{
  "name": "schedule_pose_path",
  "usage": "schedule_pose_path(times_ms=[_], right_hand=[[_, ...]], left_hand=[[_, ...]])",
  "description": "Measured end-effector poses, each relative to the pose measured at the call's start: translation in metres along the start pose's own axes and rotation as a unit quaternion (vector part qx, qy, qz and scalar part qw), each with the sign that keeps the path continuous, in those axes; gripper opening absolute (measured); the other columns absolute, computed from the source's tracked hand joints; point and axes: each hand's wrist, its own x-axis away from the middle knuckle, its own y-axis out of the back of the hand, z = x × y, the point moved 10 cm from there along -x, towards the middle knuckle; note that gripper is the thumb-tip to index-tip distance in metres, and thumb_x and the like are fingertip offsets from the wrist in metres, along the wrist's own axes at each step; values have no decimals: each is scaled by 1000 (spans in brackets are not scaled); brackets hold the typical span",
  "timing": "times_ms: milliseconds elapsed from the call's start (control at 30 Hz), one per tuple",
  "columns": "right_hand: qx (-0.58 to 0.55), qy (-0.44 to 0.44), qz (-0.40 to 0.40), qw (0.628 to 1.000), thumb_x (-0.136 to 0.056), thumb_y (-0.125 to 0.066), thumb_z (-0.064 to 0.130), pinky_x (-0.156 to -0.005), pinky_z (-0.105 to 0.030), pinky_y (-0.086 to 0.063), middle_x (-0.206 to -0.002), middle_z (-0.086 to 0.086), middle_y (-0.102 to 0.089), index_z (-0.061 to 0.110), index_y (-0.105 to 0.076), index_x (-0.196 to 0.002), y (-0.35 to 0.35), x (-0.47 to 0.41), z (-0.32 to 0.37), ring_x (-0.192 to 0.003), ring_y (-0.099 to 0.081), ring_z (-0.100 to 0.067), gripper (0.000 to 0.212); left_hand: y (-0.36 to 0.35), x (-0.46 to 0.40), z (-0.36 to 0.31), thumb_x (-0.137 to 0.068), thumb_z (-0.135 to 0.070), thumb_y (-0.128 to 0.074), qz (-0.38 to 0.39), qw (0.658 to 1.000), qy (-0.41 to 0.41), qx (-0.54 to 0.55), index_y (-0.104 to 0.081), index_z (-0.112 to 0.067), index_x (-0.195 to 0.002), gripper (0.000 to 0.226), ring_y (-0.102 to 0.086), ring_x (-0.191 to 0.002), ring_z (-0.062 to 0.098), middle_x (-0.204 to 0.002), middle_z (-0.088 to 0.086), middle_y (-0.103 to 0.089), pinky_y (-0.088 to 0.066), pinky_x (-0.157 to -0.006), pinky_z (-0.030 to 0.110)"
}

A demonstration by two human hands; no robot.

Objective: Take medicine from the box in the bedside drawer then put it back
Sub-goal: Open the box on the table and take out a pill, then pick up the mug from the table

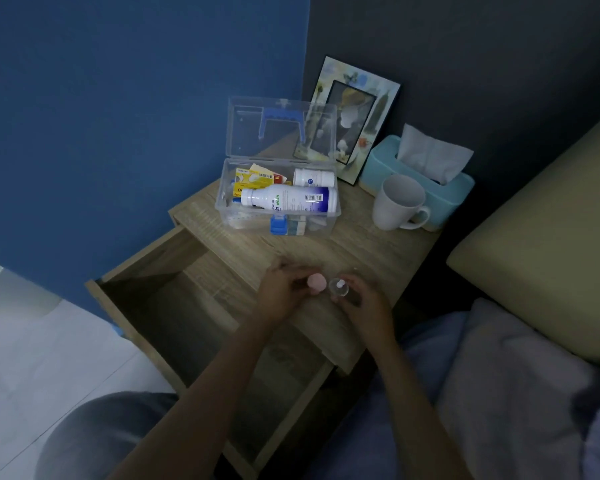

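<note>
A clear plastic medicine box stands open on the wooden bedside table, its lid with a blue handle raised. Inside lie a large white bottle, a smaller white bottle and yellow packets. The drawer below is pulled out and looks empty. Over the table's front part, my left hand grips a small item with a pink cap. My right hand grips a small clear round container right beside it. What the two items are is too dim to tell.
A white mug stands right of the box, a light blue tissue box behind it. A picture frame leans on the dark wall. The bed with a pillow lies at right, my knee at the bottom left.
</note>
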Motion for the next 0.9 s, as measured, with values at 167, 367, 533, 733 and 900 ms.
schedule_pose_path(times_ms=[167, 367, 533, 733, 900], right_hand=[[12, 16, -8, 1000, -88, -65, 23, -107, -30, -38, -137, 5, -56, 27, -58, -125, -6, 4, -4, -128, -46, -8, 38], [-17, 5, -13, 1000, -88, -65, 18, -114, -47, -31, -138, 1, -56, 22, -58, -128, -6, 4, -3, -136, -41, -15, 41], [-36, -3, 5, 999, -82, -69, 8, -116, -47, -28, -140, -1, -53, 19, -54, -132, -5, 6, -1, -137, -38, -16, 54], [-120, -8, -126, 985, -91, -61, 16, -111, -37, -38, -143, -8, -50, 13, -48, -138, 35, 4, 10, -132, -46, -20, 49], [-151, 9, -240, 959, -101, -42, 24, -112, -29, -29, -153, -12, -35, 8, -32, -147, 91, -44, 34, -139, -35, -21, 50]], left_hand=[[-3, 6, 1, -73, -30, -77, -19, 997, -15, -76, -71, -29, -114, 41, -57, -113, 25, -106, 8, -71, -38, -90, 34], [-4, 10, -9, -66, -22, -82, -20, 993, -63, -94, -70, -22, -116, 51, -63, -106, 34, -108, 14, -70, -48, -87, 43], [-12, 8, -2, -78, -40, -69, 37, 991, -65, -110, -45, -17, -142, 73, -43, -136, 25, -147, 4, -47, -38, -108, 42], [-26, 19, 10, -85, -71, -31, 78, 965, -80, -237, -3, -20, -154, 90, 9, -149, 23, -162, 0, 0, 5, -119, 39], [-33, 17, 11, -86, -72, -24, 82, 958, -72, -267, -3, -13, -154, 92, 13, -147, 22, -162, 5, 4, 8, -118, 38]])
